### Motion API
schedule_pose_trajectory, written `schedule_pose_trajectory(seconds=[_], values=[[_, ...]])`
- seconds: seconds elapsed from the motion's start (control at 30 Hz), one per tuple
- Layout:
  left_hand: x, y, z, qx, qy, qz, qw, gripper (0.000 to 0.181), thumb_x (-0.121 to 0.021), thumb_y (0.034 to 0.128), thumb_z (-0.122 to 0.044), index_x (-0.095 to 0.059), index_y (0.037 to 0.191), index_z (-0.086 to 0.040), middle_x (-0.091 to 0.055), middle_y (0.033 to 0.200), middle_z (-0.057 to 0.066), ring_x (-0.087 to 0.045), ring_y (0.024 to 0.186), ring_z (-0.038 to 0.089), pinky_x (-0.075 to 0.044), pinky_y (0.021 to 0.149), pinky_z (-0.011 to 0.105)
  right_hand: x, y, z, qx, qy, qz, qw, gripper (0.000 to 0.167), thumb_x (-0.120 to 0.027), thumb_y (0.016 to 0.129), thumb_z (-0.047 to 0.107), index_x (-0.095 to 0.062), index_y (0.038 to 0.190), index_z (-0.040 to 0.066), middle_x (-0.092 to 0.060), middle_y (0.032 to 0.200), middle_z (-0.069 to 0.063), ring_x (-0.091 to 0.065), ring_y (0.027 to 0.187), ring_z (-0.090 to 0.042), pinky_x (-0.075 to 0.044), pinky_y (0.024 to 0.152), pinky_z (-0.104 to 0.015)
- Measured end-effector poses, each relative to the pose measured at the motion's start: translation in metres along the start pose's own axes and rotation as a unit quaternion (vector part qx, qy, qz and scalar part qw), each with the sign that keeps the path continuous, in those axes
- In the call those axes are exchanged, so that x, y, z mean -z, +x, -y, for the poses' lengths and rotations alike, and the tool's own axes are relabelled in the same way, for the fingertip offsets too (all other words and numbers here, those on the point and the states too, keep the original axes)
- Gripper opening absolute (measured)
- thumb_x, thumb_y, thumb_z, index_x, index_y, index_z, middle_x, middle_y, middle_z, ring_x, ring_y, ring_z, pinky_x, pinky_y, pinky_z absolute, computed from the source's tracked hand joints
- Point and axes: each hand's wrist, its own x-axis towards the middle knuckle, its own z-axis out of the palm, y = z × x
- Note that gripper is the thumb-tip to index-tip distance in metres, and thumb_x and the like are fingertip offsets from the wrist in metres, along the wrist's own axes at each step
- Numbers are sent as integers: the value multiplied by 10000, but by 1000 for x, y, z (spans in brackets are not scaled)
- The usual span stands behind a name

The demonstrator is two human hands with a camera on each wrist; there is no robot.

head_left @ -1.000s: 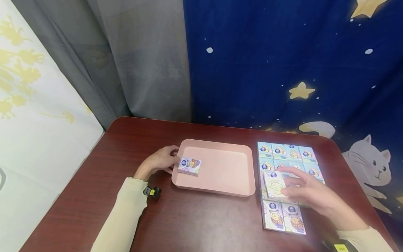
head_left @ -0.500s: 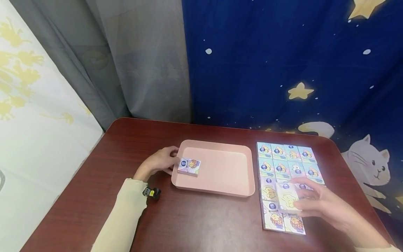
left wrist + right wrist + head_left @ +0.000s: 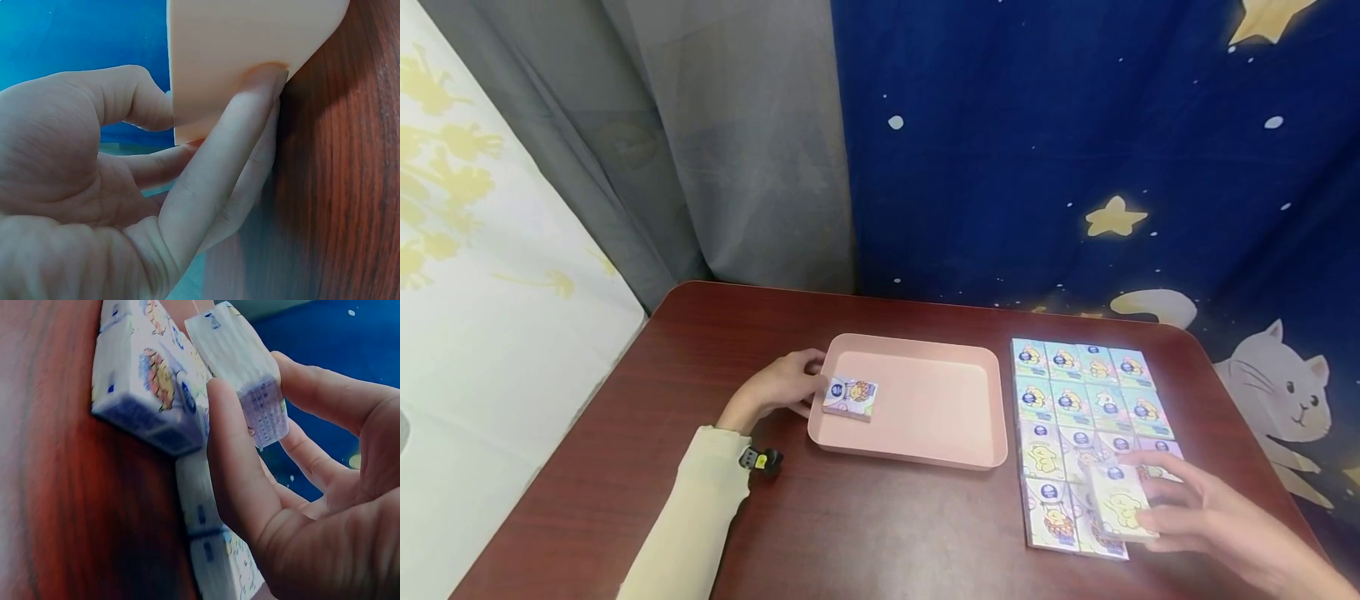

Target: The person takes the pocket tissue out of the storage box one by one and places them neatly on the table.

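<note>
My right hand [image 3: 1213, 512] pinches a small tissue pack [image 3: 1118, 500] between thumb and fingers. In the head view the pack covers part of the front row of a block of tissue packs [image 3: 1048, 521]; in the right wrist view, the held pack [image 3: 234, 347] is tilted and looks raised off them. On the left, my left hand [image 3: 784, 382] holds the pink tray [image 3: 936, 408] by its left side. The left wrist view has the thumb at the tray's rim and fingers against the outer wall [image 3: 212, 75]. One tissue pack [image 3: 850, 397] lies inside the tray, by its left wall.
Blue-patterned tissue packs [image 3: 1069, 402] fill the block's back rows, lilac ones [image 3: 1041, 450] the nearer rows. Everything stands on a dark red wooden table [image 3: 880, 525]. Behind its back edge hang a grey curtain [image 3: 760, 167] and a blue starry curtain [image 3: 985, 167].
My right hand has carried the held tissue pack rightward and toward me across the block, uncovering packs in the third row. The left hand and the tray stay where they were.
</note>
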Motion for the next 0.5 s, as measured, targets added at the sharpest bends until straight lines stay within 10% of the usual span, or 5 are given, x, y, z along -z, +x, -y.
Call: schedule_pose_trajectory(seconds=[0.2, 0.5], values=[[1, -2, 0, -42, 6, 49, 10000, 593, -634, 1030, -63, -447, 1570, 92, -631, 1296, 266, -765, 922, 300, -691, 708, 435, 1, -8, -7, -621, -41, -135, 9980, 911, -673, 1103, 375, -90, 1745, 94, -393, 1616, -329, -631, 1197, -342, -605, 986, -566], [0, -1, 0, -33, -5, 45, 10000, 580, -633, 1032, -65, -458, 1565, 84, -630, 1301, 259, -768, 921, 298, -691, 710, 434, 26, -11, -30, -153, 500, 674, 9964, 650, -530, 1174, 226, -189, 1693, 32, -606, 1473, -120, -659, 1218, -368, -617, 1011, -539]])
